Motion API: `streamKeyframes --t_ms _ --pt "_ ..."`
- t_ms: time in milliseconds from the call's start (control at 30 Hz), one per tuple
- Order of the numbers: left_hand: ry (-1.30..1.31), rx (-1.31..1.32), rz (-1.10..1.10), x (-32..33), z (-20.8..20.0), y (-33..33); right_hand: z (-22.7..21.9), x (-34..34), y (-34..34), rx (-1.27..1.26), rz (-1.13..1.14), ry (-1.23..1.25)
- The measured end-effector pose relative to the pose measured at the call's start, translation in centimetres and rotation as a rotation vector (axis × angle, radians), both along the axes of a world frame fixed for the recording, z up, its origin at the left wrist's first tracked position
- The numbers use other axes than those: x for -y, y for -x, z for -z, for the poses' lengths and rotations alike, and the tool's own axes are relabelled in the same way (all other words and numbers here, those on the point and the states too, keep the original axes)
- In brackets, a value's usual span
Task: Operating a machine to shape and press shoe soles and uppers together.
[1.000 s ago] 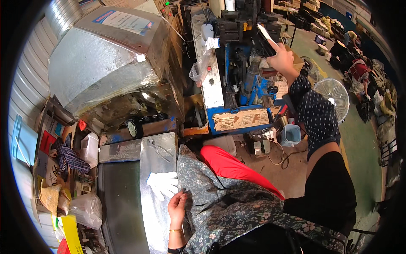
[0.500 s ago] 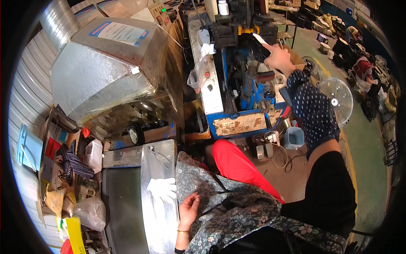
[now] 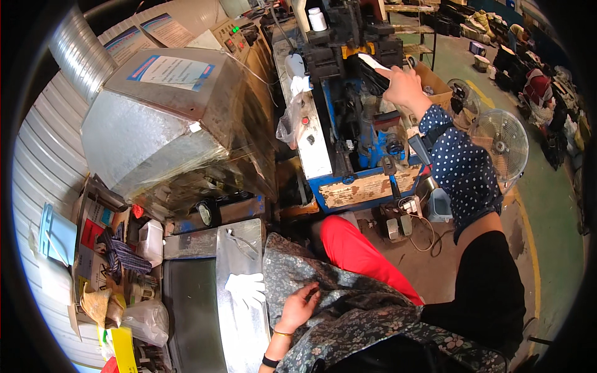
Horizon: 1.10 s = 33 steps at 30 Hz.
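Observation:
At the blue machine (image 3: 348, 189), my right hand (image 3: 404, 88) reaches out with the index finger stretched along a dark, glossy black piece with a white strip (image 3: 373, 61) on top. Thumb and index finger close about the near end of that piece; its exact kind is hard to make out. A polka-dot sleeve cover wraps my right forearm. Low in front of my floral apron (image 3: 367, 298), my left hand (image 3: 301, 306) hangs with its fingers curled loosely together, nothing visible in them. Nearest to it, a white glove (image 3: 245, 290) lies on the metal bench top.
A metal hood (image 3: 155, 118) with a duct stands at the left, beside a box of cloth and bags (image 3: 124, 267). A standing fan (image 3: 499, 146) and a cardboard box (image 3: 433, 87) are beyond my right arm. Foot pedals (image 3: 398, 229) and cables lie below the machine.
The whole view has shifted slightly, so the machine appears lower and further left. My left hand has moved right across the apron. My right hand stays at the black piece.

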<state>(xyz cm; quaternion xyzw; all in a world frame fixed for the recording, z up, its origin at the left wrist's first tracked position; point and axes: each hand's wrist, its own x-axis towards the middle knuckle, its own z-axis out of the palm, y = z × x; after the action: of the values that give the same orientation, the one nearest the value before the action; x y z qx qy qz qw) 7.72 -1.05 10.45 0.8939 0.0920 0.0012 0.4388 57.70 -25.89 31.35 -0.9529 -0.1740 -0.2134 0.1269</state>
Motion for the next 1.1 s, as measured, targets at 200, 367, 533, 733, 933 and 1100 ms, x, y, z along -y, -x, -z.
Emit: streamKeyframes --t_ms 200,367,533,733,933,1100 --pt "-0.160 -0.058 0.116 1.3 -0.7 -0.2 -0.6 -3.6 1.2 -0.065 0.051 0.355" --pt "-0.157 -0.063 0.173 1.4 -0.4 0.5 3.6 -5.2 3.5 -0.122 0.064 0.139" --pt "-0.134 -0.075 0.051 0.8 -0.3 2.8 5.0 -5.1 2.6 -0.075 0.007 0.034" --pt "-0.008 -0.091 -0.275 -2.9 -1.7 6.5 5.0 -6.1 3.0 0.015 -0.246 -0.055" --pt "-0.227 0.234 -0.951 -14.1 5.7 18.5 7.6 0.0 -15.6 0.014 -0.203 0.119" --pt "-1.079 -0.575 -1.826 -15.4 4.4 40.2 9.0 -5.8 -21.9 -0.117 -0.195 0.217"
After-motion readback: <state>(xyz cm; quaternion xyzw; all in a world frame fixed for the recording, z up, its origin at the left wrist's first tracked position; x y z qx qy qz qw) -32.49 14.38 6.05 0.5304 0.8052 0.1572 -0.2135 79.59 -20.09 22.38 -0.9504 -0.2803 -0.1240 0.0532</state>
